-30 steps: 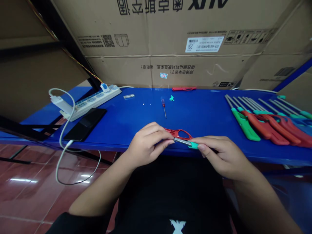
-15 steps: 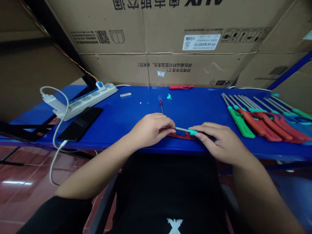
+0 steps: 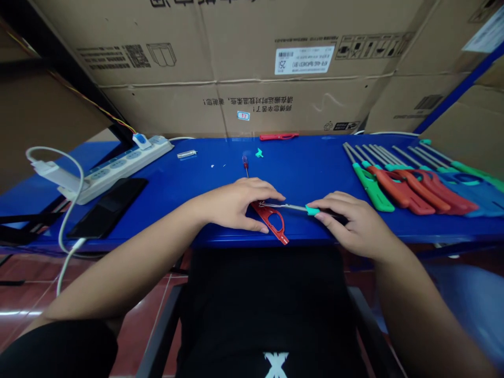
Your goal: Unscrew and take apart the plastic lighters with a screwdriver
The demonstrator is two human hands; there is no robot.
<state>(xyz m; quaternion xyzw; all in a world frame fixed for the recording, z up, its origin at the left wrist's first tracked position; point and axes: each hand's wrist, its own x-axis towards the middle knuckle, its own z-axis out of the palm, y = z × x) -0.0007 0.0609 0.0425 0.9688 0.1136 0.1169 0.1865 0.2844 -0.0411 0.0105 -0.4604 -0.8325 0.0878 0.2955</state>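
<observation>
My left hand (image 3: 236, 205) is spread over a red lighter casing half (image 3: 271, 218) on the blue table, thumb and fingers apart. Part of that casing is hidden beneath the palm; its looped trigger opening and narrow end stick out toward me. With thumb and fingers closed, my right hand (image 3: 350, 220) grips a metal lighter tube (image 3: 295, 207) by its teal collar (image 3: 312, 210). Thin wires (image 3: 271, 204) run from the tube's left end toward my left hand. Just beyond the left hand lies a small screwdriver (image 3: 245, 164).
Several assembled lighters (image 3: 409, 191) in green, red and blue lie in a row at right. Farther back are a small green part (image 3: 259, 153) and a red casing piece (image 3: 279, 136). A power strip (image 3: 118, 168) and black phone (image 3: 108, 207) sit left; a cardboard box (image 3: 236, 63) stands behind.
My left hand has opened and come off the tube's left end. The red casing now points its narrow end toward me. The view has shifted, moving the scene leftward.
</observation>
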